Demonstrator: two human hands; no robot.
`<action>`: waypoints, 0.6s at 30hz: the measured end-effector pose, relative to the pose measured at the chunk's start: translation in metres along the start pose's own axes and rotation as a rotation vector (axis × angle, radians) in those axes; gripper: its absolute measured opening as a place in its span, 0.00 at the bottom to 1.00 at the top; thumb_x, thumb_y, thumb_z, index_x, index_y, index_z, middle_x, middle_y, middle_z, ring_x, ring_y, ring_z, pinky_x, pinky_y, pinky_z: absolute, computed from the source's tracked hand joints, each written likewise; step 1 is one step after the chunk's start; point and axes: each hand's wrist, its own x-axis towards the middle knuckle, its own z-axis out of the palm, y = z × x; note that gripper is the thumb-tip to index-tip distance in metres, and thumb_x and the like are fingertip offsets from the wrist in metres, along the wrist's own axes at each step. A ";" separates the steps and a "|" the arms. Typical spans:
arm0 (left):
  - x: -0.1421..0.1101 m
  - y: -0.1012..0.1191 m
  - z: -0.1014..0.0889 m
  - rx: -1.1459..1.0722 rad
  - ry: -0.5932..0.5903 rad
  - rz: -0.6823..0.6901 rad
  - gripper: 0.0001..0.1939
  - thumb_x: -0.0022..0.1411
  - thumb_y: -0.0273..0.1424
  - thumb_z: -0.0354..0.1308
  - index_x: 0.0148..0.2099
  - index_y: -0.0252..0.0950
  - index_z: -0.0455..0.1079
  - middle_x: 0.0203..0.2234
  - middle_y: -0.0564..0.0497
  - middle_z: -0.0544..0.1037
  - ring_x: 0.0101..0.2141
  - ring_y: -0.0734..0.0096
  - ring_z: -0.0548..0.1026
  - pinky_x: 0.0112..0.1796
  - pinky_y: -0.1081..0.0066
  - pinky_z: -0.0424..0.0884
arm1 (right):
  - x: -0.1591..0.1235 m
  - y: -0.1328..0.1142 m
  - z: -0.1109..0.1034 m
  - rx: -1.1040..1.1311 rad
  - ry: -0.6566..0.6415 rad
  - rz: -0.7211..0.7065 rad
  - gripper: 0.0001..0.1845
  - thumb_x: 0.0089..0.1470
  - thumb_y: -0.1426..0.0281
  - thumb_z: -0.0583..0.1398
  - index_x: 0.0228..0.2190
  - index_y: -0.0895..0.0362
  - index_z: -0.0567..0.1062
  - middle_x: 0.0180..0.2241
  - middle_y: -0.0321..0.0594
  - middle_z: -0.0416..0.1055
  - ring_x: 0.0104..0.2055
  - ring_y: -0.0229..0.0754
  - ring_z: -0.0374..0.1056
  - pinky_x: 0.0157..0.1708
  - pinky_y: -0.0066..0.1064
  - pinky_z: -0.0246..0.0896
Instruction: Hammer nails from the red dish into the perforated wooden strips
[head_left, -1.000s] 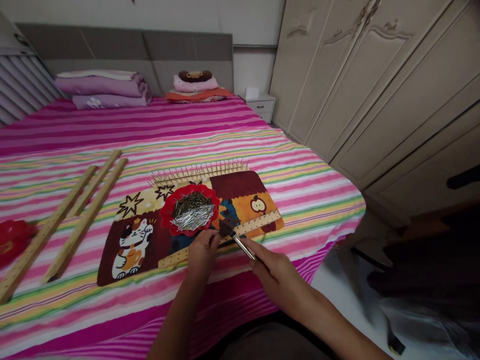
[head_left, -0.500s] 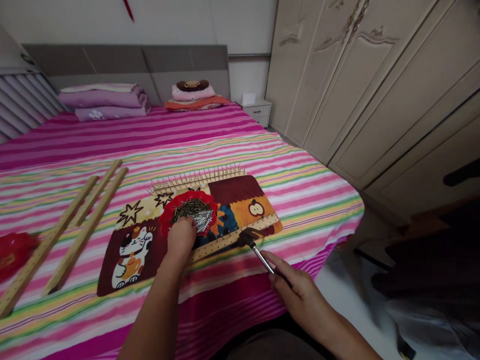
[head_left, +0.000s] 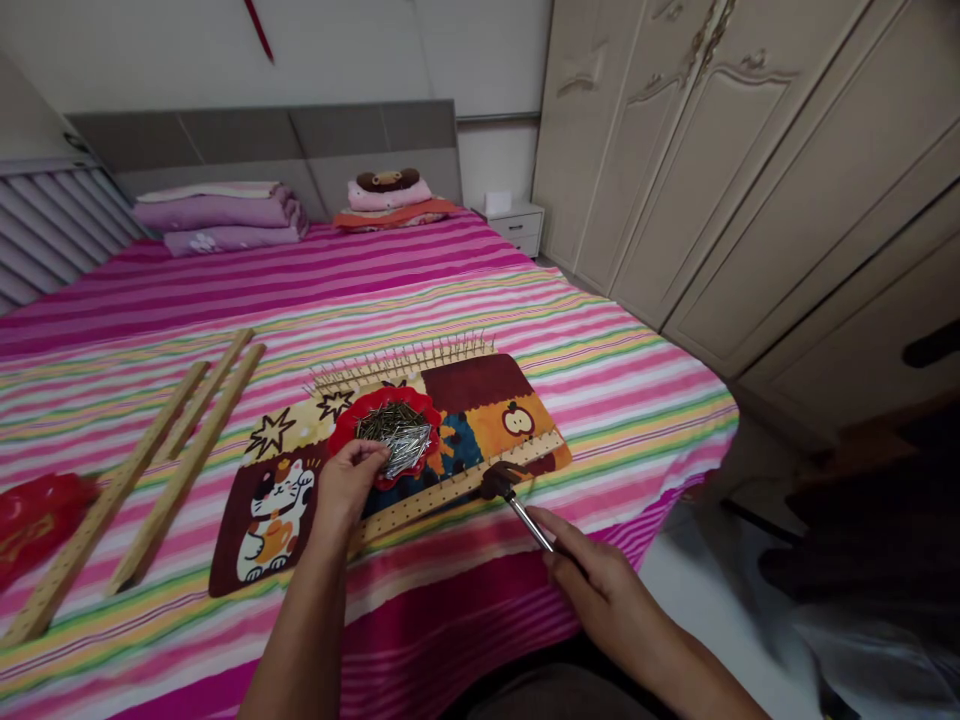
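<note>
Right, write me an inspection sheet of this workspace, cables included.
Surface: striped bedspread, patterned mat on it.
Things: red bowl of nails on the mat; holed wooden strip nearer, nail-studded strip behind.
Clutter: wooden bars and red dish off to the left.
Hands: left hand at the bowl, grip unclear; right hand holds a hammer.
Cables: nothing seen.
Surroundings: folded bedding, headboard, nightstand, wardrobe.

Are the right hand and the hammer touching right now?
Touching. The head view shows the right hand closed around the handle end of the hammer.
</note>
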 end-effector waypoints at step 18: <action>-0.059 0.039 -0.020 1.149 -0.301 0.044 0.06 0.46 0.26 0.53 0.20 0.40 0.65 0.14 0.55 0.71 0.20 0.72 0.67 0.23 0.73 0.54 | -0.002 -0.004 0.000 0.020 0.008 -0.041 0.25 0.57 0.71 0.50 0.56 0.58 0.65 0.28 0.36 0.73 0.30 0.38 0.69 0.35 0.29 0.68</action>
